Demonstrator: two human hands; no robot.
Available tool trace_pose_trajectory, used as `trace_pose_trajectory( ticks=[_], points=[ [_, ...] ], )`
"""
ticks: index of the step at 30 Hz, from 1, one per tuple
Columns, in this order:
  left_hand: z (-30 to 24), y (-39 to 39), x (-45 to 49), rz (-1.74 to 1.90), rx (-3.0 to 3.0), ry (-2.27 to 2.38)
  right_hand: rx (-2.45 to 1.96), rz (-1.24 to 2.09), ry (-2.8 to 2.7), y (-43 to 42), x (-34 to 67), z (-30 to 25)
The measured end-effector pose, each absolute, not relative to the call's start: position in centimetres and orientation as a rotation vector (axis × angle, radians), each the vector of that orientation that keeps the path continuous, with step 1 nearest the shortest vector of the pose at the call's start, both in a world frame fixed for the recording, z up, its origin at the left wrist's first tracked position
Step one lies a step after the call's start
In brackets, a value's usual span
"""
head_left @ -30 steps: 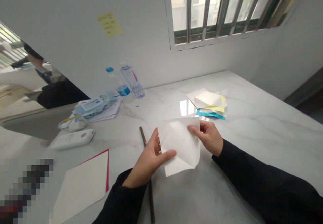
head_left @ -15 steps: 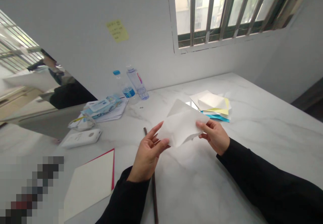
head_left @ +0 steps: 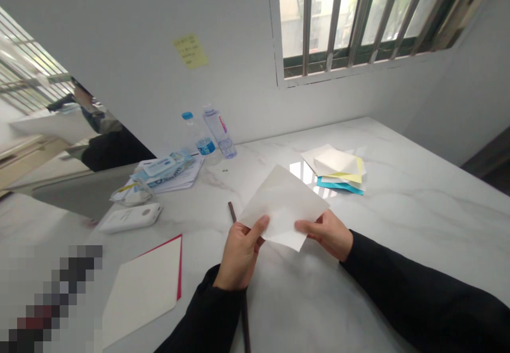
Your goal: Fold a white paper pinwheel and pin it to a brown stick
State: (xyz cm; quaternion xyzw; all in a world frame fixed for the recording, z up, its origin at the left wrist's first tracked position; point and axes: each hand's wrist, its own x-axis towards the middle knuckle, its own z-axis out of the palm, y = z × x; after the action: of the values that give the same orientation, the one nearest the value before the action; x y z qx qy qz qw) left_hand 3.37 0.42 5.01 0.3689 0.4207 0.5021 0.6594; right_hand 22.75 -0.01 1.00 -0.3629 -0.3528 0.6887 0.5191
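Observation:
A white sheet of paper (head_left: 285, 201) is held above the marble-patterned table, one corner pointing away from me. My left hand (head_left: 241, 249) pinches its left side, thumb on top and fingers beneath. On the right side, my right hand (head_left: 326, 233) grips the sheet the same way, its thumb lying on the paper. Under my left wrist runs a thin dark brown stick (head_left: 246, 321), partly covered by my hand and sleeve. Beyond the sheet, to the right, lies a loose stack of white, yellow and blue papers (head_left: 340, 167).
At the left lie a cream sheet over a red one (head_left: 145, 284), a white power bank (head_left: 131, 217) with a cable, and a blue tissue pack (head_left: 165, 167) on papers. Two plastic bottles (head_left: 205, 146) stand by the wall. A yellow note (head_left: 191, 51) sticks to the wall.
The paper has come down and turned flatter toward me, its face now spread open. My right hand has moved left and down along it; my left fingers have closed under its edge.

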Motion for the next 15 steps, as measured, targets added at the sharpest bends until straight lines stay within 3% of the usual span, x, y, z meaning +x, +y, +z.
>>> trace_pose_trajectory(
  ticks=[6,15],
  points=[
    [4.9,0.7,3.1,1.187,0.79,1.014,-0.694,1.74,-1.016,-0.4,22.8,0.6],
    [4.9,0.8,3.1,1.221,0.802,1.018,-0.888,1.616,-1.173,-1.1,23.3,2.2]
  ],
)
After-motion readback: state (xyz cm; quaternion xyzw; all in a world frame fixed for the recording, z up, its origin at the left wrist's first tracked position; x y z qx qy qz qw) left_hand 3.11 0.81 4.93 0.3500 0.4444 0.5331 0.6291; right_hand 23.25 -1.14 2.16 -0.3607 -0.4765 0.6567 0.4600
